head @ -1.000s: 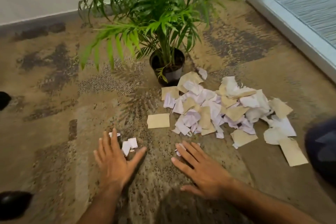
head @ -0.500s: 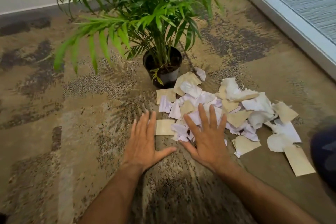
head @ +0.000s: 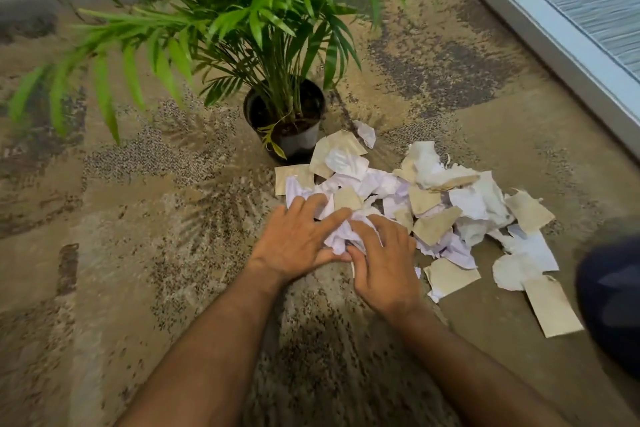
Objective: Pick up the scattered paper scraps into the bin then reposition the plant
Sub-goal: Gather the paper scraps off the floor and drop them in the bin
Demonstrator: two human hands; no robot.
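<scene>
A heap of torn white and tan paper scraps (head: 436, 204) lies on the patterned carpet, just right of a palm plant (head: 242, 10) in a black pot (head: 287, 114). My left hand (head: 298, 239) and my right hand (head: 384, 260) press together at the heap's near left end, fingers curled around a crumpled bunch of white scraps (head: 341, 232). No bin is in view.
A glass door with a metal frame (head: 554, 35) runs along the right. The wall and grey baseboard (head: 20, 3) close the far side. A dark rounded object (head: 613, 298) sits at the right edge. Palm fronds overhang the carpet to the left.
Both hands swept forward and right from bare carpet into the pile, then closed together on scraps. The small loose bits near my left hand were pushed into the heap.
</scene>
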